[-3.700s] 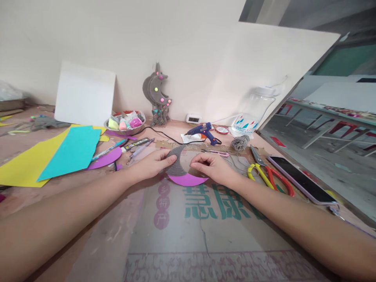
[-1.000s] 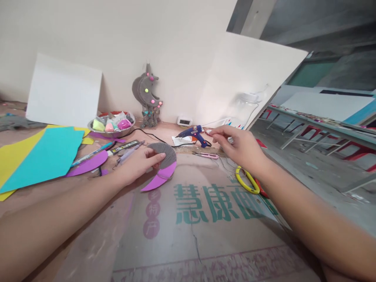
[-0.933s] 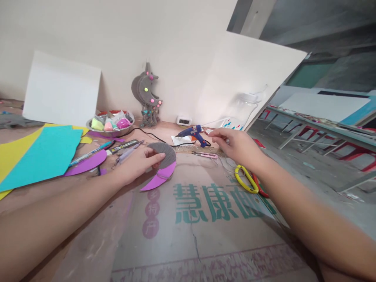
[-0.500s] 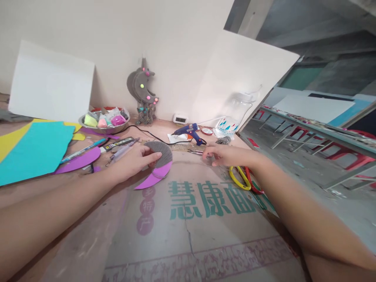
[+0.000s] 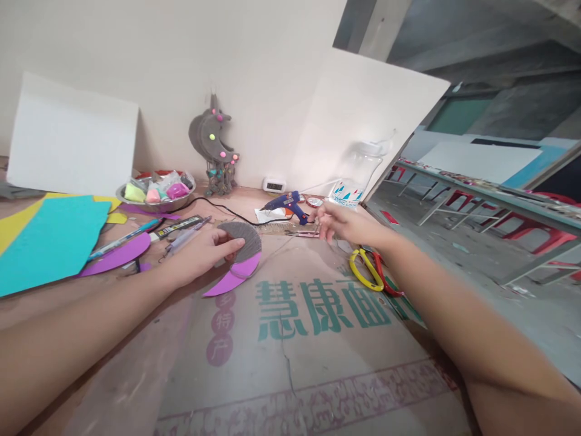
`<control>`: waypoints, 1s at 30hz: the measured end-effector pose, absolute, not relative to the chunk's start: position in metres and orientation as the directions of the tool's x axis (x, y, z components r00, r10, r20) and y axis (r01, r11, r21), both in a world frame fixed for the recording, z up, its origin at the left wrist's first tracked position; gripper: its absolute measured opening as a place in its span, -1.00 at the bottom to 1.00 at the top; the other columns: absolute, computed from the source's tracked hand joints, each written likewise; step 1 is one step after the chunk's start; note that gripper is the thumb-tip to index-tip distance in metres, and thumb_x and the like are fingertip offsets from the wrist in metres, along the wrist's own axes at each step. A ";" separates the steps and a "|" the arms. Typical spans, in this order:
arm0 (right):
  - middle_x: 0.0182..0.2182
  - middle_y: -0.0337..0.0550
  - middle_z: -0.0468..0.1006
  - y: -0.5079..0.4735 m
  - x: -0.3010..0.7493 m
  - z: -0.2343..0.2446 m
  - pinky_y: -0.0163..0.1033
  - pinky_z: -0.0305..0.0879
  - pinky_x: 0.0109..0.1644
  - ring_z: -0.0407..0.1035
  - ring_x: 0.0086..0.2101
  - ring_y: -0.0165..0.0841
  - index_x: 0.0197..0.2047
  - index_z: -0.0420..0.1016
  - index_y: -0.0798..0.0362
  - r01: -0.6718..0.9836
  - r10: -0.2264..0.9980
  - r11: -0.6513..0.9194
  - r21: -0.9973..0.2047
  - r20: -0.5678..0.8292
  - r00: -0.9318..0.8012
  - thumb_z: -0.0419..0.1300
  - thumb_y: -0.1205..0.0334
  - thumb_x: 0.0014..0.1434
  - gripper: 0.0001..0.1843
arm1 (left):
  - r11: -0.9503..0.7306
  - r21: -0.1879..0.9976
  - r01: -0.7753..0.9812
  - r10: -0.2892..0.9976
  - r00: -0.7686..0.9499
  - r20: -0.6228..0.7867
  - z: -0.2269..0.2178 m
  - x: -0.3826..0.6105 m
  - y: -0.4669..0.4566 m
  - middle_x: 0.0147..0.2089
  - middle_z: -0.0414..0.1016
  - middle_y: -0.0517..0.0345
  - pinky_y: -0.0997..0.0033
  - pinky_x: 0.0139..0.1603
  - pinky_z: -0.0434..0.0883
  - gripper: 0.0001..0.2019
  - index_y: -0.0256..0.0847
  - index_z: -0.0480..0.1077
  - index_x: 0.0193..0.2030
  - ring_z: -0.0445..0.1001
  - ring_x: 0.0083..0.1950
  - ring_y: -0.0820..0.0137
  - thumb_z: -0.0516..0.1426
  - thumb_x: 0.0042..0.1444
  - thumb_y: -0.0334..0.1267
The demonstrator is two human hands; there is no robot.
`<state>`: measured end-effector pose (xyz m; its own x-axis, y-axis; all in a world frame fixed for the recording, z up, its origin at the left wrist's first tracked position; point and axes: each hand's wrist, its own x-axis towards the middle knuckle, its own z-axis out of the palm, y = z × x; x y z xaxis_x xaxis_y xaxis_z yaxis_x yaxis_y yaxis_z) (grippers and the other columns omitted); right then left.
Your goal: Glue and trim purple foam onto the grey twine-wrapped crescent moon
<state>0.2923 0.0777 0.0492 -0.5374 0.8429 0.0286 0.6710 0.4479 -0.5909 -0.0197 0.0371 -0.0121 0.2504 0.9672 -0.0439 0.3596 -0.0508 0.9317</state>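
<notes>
My left hand (image 5: 200, 254) holds a purple paper crescent (image 5: 233, 277) flat on the cardboard, fingers closed on its upper part, which is wound with grey yarn (image 5: 242, 237). My right hand (image 5: 341, 224) hovers a little above the table to the right, its fingers pinched together; what they hold is too small to make out. It is just right of a small pink clipper (image 5: 301, 233) and in front of the blue glue gun (image 5: 285, 204).
Yellow and red scissors (image 5: 368, 272) lie right of the printed cardboard mat (image 5: 308, 339). Teal and yellow sheets (image 5: 45, 239), pens (image 5: 122, 239) and a metal bowl of coloured bits (image 5: 157, 192) sit at the left. A clear jar (image 5: 358, 175) and a moon ornament (image 5: 211, 139) stand by the wall.
My right hand left the crescent, reached to the back right of the table, dipped near the clipper and now lifts with pinched fingers. The left hand has kept hold of the crescent.
</notes>
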 end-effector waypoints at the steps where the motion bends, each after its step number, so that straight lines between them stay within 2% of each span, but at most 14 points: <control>1: -0.40 -0.22 0.43 0.077 0.294 0.056 -0.30 0.29 -0.35 0.36 -0.48 -0.46 -0.27 0.14 0.03 0.609 0.849 0.433 -0.665 0.073 -0.524 -0.10 0.15 0.27 -0.85 | -0.050 0.934 0.353 0.969 0.246 -0.041 -0.013 -0.020 0.037 -0.60 0.28 0.26 0.51 -0.62 0.06 -0.62 -0.22 0.31 -0.52 0.19 -0.63 0.52 0.11 -0.04 0.11; 3: -0.50 -0.28 0.40 0.075 0.297 0.067 -0.29 0.28 -0.32 0.34 -0.48 -0.45 -0.29 0.13 0.02 0.528 0.849 0.457 -0.716 0.174 -0.498 -0.05 0.09 0.26 -0.81 | -0.045 0.936 0.349 0.969 0.244 -0.044 -0.013 -0.020 0.037 -0.62 0.25 0.29 0.51 -0.62 0.05 -0.62 -0.21 0.31 -0.52 0.17 -0.65 0.53 0.11 -0.04 0.11; 6: -0.63 -0.38 0.27 0.069 0.301 0.084 -0.30 0.23 -0.37 0.25 -0.55 -0.48 -0.30 0.17 0.03 0.505 0.838 0.498 -0.705 0.242 -0.489 0.05 0.06 0.22 -0.79 | -0.060 0.932 0.357 0.970 0.241 -0.029 -0.011 -0.020 0.036 -0.63 0.27 0.28 0.50 -0.62 0.05 -0.64 -0.22 0.33 -0.52 0.17 -0.66 0.53 0.12 -0.05 0.09; 9: -0.65 -0.39 0.25 0.051 0.298 0.103 -0.33 0.16 -0.46 0.20 -0.59 -0.50 -0.31 0.23 0.02 0.511 0.830 0.525 -0.681 0.277 -0.483 0.10 0.06 0.18 -0.79 | -0.080 0.923 0.376 0.977 0.213 -0.002 -0.009 -0.020 0.036 -0.67 0.27 0.26 0.48 -0.62 0.05 -0.66 -0.22 0.37 -0.53 0.18 -0.67 0.50 0.13 -0.07 0.05; 12: -0.66 -0.40 0.28 0.024 0.291 0.122 -0.35 0.12 -0.52 0.21 -0.61 -0.52 -0.32 0.25 -0.01 0.482 0.794 0.602 -0.636 0.417 -0.442 0.12 0.07 0.16 -0.81 | -0.108 0.915 0.389 0.980 0.197 0.032 -0.008 -0.019 0.037 -0.67 0.30 0.25 0.47 -0.61 0.05 -0.69 -0.22 0.38 -0.54 0.20 -0.65 0.48 0.15 -0.09 0.02; 13: -0.64 -0.39 0.34 0.016 0.289 0.127 -0.36 0.11 -0.54 0.22 -0.62 -0.53 -0.29 0.27 -0.02 0.473 0.782 0.613 -0.633 0.401 -0.477 0.11 0.06 0.17 -0.83 | -0.118 0.913 0.390 0.980 0.196 0.043 -0.008 -0.019 0.037 -0.67 0.31 0.25 0.47 -0.60 0.06 -0.69 -0.23 0.38 -0.55 0.21 -0.65 0.47 0.15 -0.09 0.02; 15: -0.52 -0.30 0.47 0.003 0.285 0.135 -0.36 0.14 -0.55 0.23 -0.62 -0.55 -0.24 0.35 -0.02 0.512 0.766 0.593 -0.622 0.239 -0.597 0.06 0.04 0.20 -0.80 | -0.137 0.909 0.393 0.977 0.205 0.058 -0.008 -0.019 0.037 -0.65 0.33 0.24 0.47 -0.59 0.08 -0.68 -0.22 0.37 -0.55 0.22 -0.63 0.47 0.14 -0.08 0.02; 17: -0.37 -0.21 0.53 -0.001 0.283 0.137 -0.35 0.20 -0.53 0.27 -0.59 -0.54 -0.20 0.41 -0.02 0.609 0.773 0.577 -0.545 0.123 -0.622 0.01 0.03 0.22 -0.74 | -0.164 0.899 0.405 0.972 0.220 0.079 -0.007 -0.019 0.038 -0.63 0.34 0.24 0.47 -0.56 0.10 -0.67 -0.22 0.35 -0.57 0.23 -0.60 0.46 0.12 -0.05 0.03; 20: -0.36 -0.20 0.52 0.007 0.282 0.131 -0.33 0.23 -0.45 0.33 -0.50 -0.48 -0.21 0.45 0.00 0.749 0.815 0.579 -0.323 0.236 -0.529 -0.02 0.02 0.24 -0.69 | -0.190 0.874 0.447 0.970 0.223 0.096 -0.008 -0.020 0.038 -0.62 0.32 0.24 0.47 -0.54 0.11 -0.63 -0.20 0.31 -0.60 0.25 -0.56 0.45 0.09 -0.01 0.06; 22: -0.41 -0.21 0.52 0.018 0.283 0.123 -0.32 0.24 -0.40 0.35 -0.47 -0.44 -0.27 0.47 0.02 0.793 0.825 0.562 -0.235 0.230 -0.516 -0.04 0.01 0.24 -0.66 | -0.178 0.863 0.473 0.973 0.213 0.084 -0.009 -0.021 0.039 -0.63 0.29 0.24 0.46 -0.54 0.10 -0.61 -0.20 0.31 -0.60 0.23 -0.57 0.45 0.07 0.01 0.09; 25: -0.40 -0.23 0.53 0.036 0.283 0.105 -0.32 0.25 -0.38 0.36 -0.47 -0.42 -0.25 0.47 0.01 0.830 0.857 0.515 -0.212 0.106 -0.505 -0.06 -0.02 0.24 -0.63 | -0.179 0.872 0.456 0.973 0.211 0.089 -0.009 -0.021 0.040 -0.60 0.33 0.22 0.46 -0.51 0.13 -0.60 -0.20 0.32 -0.58 0.26 -0.54 0.44 0.05 0.02 0.09; 28: -0.32 -0.20 0.55 0.055 0.283 0.081 -0.30 0.27 -0.34 0.41 -0.40 -0.36 -0.07 0.43 -0.03 0.862 0.877 0.479 -0.164 0.123 -0.464 -0.03 -0.04 0.21 -0.62 | -0.155 0.898 0.411 0.976 0.207 0.074 -0.008 -0.019 0.039 -0.57 0.37 0.20 0.46 -0.49 0.16 -0.61 -0.22 0.32 -0.58 0.30 -0.53 0.44 0.06 0.01 0.08; 30: -0.12 -0.09 0.51 0.071 0.282 0.063 -0.25 0.30 -0.21 0.43 -0.23 -0.27 0.10 0.31 0.00 0.867 0.877 0.475 -0.151 0.163 -0.452 0.01 0.01 0.19 -0.55 | -0.096 0.915 0.392 0.983 0.181 0.026 -0.007 -0.017 0.038 -0.56 0.38 0.21 0.46 -0.52 0.15 -0.61 -0.23 0.31 -0.57 0.29 -0.55 0.44 0.07 0.00 0.08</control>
